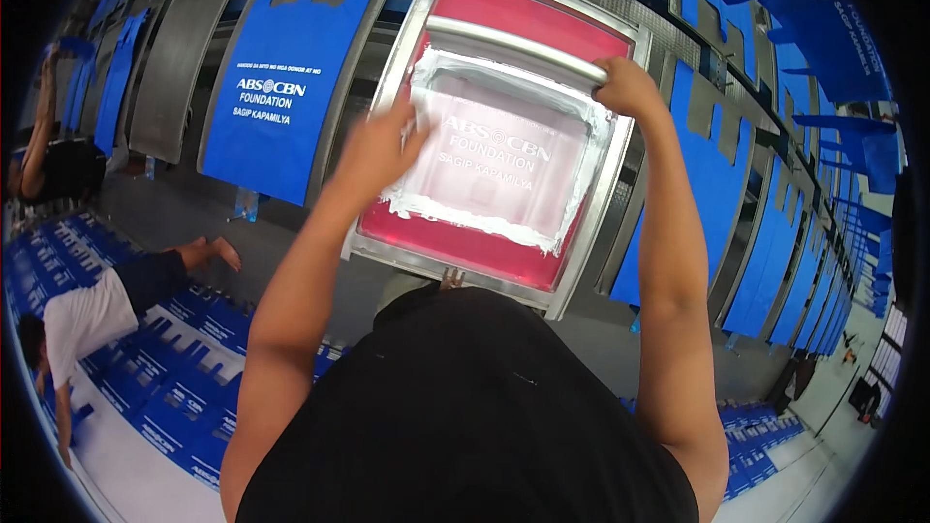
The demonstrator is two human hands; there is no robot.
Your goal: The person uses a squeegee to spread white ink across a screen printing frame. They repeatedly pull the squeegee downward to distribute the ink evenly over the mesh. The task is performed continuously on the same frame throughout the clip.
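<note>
A silk-screen printing frame (441,269) with a metal border and red mesh (528,2) lies in front of me. In its pale middle area there is white lettering, and thick white ink (484,223) rims that area. A long metal-handled squeegee (509,46) lies across the far part of the screen. My right hand (625,87) is closed around the squeegee's right end. Over the left side of the frame, my left hand (383,145) is blurred by motion, thumb and fingers apart, holding nothing I can see. What lies under the screen is mostly hidden.
A blue printed bag (281,77) lies on a board left of the frame, beside a bare grey board (184,68). More blue bags (688,184) line the right. Another person (97,310) bends over bags spread on the floor at lower left.
</note>
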